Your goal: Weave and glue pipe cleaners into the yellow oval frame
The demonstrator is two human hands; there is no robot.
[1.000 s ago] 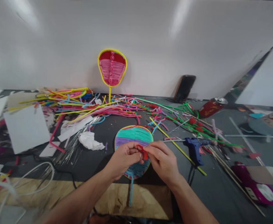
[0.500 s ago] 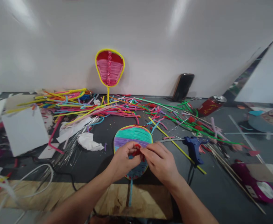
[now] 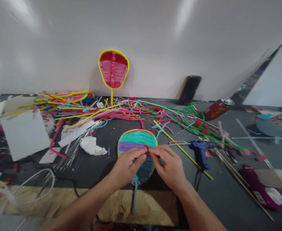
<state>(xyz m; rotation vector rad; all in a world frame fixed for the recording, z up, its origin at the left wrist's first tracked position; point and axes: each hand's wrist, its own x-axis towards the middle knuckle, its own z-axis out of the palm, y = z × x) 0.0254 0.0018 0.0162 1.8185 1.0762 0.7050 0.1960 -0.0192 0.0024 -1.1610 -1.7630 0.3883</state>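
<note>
A small piece of red pipe cleaner (image 3: 147, 149) is pinched between the fingertips of both hands. My left hand (image 3: 128, 164) grips it from the left, thumb against forefinger. From the right, my right hand (image 3: 167, 163) does the same. Beneath the hands lies a round fan shape (image 3: 137, 136) covered in green, purple and blue pipe cleaners with a yellow edge. Its light blue stem (image 3: 135, 199) points toward me over a wooden board. The hands hide part of its middle.
A yellow-edged pink and red fan (image 3: 113, 72) leans on the white wall. Pipe cleaners (image 3: 112, 112) are heaped along the back. A blue glue gun (image 3: 200, 154), red can (image 3: 218, 109) and phone (image 3: 189, 89) are to the right; crumpled tissue (image 3: 92, 146) and a white card (image 3: 25, 134) to the left.
My fingers have shifted their hold on the red pipe cleaner piece, which now shows smaller between the fingertips. The hands have drawn slightly apart. The fan shape below stays in place.
</note>
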